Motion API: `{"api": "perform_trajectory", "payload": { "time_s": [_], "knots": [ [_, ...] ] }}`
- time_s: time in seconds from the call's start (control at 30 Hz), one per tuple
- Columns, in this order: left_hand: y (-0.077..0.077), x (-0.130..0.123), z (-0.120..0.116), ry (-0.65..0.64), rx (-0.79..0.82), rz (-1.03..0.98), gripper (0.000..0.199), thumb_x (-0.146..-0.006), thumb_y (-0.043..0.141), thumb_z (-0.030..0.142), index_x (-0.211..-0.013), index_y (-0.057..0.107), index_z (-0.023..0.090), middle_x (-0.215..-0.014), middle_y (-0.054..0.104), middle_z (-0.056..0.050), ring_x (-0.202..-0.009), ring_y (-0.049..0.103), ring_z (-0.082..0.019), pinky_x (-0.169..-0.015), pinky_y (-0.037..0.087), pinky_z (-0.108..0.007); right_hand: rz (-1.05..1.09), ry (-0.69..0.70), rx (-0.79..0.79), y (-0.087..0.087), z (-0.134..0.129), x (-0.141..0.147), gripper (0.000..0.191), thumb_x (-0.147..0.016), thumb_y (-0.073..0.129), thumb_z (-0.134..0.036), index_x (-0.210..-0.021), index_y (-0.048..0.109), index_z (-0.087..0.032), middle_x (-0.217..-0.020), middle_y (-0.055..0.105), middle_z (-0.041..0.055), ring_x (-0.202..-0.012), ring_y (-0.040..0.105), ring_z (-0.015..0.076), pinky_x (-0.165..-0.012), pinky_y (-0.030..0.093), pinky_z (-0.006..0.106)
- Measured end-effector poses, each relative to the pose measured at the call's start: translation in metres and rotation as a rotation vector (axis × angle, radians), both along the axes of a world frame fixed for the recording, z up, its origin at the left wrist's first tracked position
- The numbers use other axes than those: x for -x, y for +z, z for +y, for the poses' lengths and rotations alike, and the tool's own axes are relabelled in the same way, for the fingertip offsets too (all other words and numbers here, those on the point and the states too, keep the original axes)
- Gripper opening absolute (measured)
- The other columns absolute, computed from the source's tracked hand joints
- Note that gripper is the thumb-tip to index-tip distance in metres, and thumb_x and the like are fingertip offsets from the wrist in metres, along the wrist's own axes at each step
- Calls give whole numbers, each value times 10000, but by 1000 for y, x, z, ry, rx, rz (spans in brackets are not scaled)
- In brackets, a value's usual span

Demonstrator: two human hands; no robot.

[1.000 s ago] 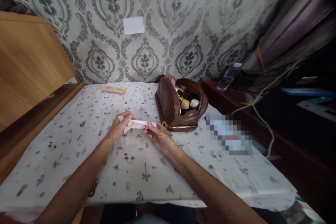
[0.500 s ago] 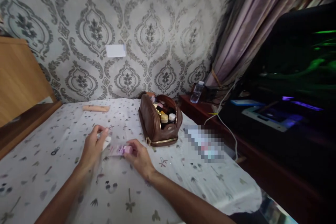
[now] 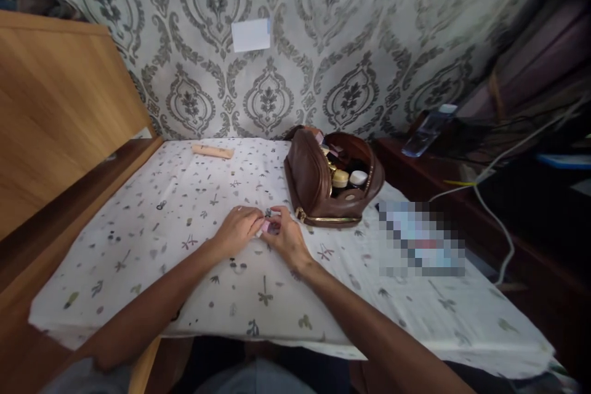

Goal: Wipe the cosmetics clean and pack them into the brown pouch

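Observation:
Over the middle of the white patterned cloth, my two hands meet around a small pink tube (image 3: 266,227). My right hand (image 3: 287,239) pinches its pink end between thumb and fingers. My left hand (image 3: 237,231) is closed against the tube's other side, its fingers covering most of it; a bit of white shows beneath. Just beyond my right hand stands an open brown bag (image 3: 308,175) with a gold zip. Inside it are small containers, one with a yellowish lid (image 3: 340,178) and one with a white lid (image 3: 358,178).
A peach-coloured tube (image 3: 213,151) lies at the back left of the cloth (image 3: 152,283). Right of the bag is a blurred-out flat item (image 3: 422,243). A clear bottle (image 3: 427,132) and a white cable (image 3: 496,228) are farther right. A wooden panel (image 3: 60,98) borders the left.
My hands have come together, and the left now covers much of the pink tube. The view has tilted down and shifted left, showing the table's front edge.

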State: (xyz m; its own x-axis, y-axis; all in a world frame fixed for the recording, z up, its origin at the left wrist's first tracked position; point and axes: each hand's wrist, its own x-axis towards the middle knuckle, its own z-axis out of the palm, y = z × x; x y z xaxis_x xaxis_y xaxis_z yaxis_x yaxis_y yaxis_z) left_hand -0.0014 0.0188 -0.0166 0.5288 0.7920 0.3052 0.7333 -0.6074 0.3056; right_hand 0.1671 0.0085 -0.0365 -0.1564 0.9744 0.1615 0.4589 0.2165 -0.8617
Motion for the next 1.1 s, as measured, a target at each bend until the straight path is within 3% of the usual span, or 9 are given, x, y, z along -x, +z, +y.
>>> {"api": "perform_trajectory", "payload": {
  "time_s": [0.13, 0.33, 0.43, 0.57, 0.7, 0.87, 0.97, 1.1],
  "knots": [
    [-8, 20, 11, 50, 11, 9, 389, -1028, 318, 311, -1101, 678, 183, -1230, 696, -106, -1191, 610, -241, -1030, 439, -397, 5, 1, 9, 2, 0, -1, 471, -709, 724, -216, -1123, 499, -203, -920, 724, 26, -820, 640, 188, -763, 455, 308],
    [-17, 48, 16, 159, 30, 124, 471, -1035, 280, 338, -1309, 611, 145, -1411, 576, -136, -1367, 458, -269, -1110, 361, -444, -46, 12, -66, 1, 0, -1, 198, -725, 736, -189, -886, 623, -216, -857, 655, 11, -791, 611, 177, -736, 466, 290],
    [-14, 55, 12, 252, -3, 257, 476, -1027, 299, 391, -1369, 575, 206, -1417, 532, -159, -1335, 448, -318, -1048, 388, -481, -101, 11, -84, 2, -2, -2, 170, -749, 733, -193, -899, 655, -209, -847, 637, 20, -780, 597, 179, -741, 464, 296],
    [-6, 59, -2, 357, -43, 353, 516, -981, 413, 496, -1424, 514, 250, -1239, 549, -161, -1178, 494, -340, -946, 435, -480, -177, 29, -164, 3, -2, -1, 211, -806, 718, -291, -989, 676, -196, -899, 647, 53, -876, 583, 218, -818, 462, 339],
    [1, 67, -16, 261, 27, 251, 493, -982, 431, 441, -1399, 510, 189, -1150, 551, -116, -1109, 519, -276, -935, 463, -401, -302, 1, -213, 4, -2, -1, 212, -888, 631, -337, -954, 697, -147, -971, 626, 110, -976, 550, 259, -909, 433, 394],
    [11, 67, -18, 179, 71, 0, 315, -1001, 357, 343, -1065, 636, 210, -1007, 597, -59, -989, 581, -223, -882, 485, -353, -337, 36, -145, 11, -4, -2, 158, -877, 662, -299, -882, 702, -146, -979, 626, 104, -975, 547, 242, -887, 436, 351],
    [19, 49, -15, 148, 23, -132, 306, -1002, 370, 343, -1121, 618, 209, -1052, 613, -67, -1018, 585, -222, -901, 484, -352, -310, 64, -104, 13, -5, -1, 150, -831, 715, -243, -950, 696, -154, -959, 660, 84, -940, 566, 225, -845, 435, 319],
    [28, 15, -14, -57, 42, -114, 304, -1001, 391, 305, -1184, 624, 235, -1112, 627, -70, -1047, 575, -214, -899, 493, -334, -319, 76, -119, 12, -5, 0, 202, -762, 732, -128, -955, 687, -167, -934, 695, 61, -901, 580, 213, -798, 427, 291]
  ]
}}
